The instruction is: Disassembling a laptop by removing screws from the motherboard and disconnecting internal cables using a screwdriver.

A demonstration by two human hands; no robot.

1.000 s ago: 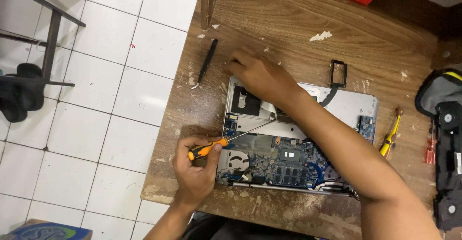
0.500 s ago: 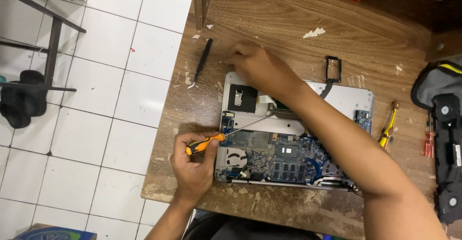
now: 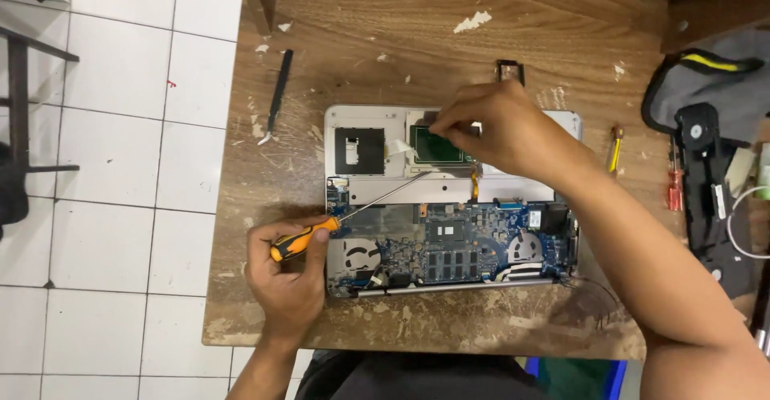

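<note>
A worn wooden worktop (image 3: pixel 385 15), scratched and flecked with pale chips, stands on a floor of white square tiles (image 3: pixel 104 231). Dark metal furniture legs (image 3: pixel 20 103) show at far left.

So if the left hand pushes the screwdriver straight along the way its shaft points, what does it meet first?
The left hand holds the orange-handled screwdriver pointing up-right over the open laptop. Its tip would probably meet the green board near the right hand; depth is unclear.

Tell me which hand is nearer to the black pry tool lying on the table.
Left. The left hand, gripping the orange-handled screwdriver, sits below the black pry tool. The right hand is farther off, across the opened laptop.
</note>
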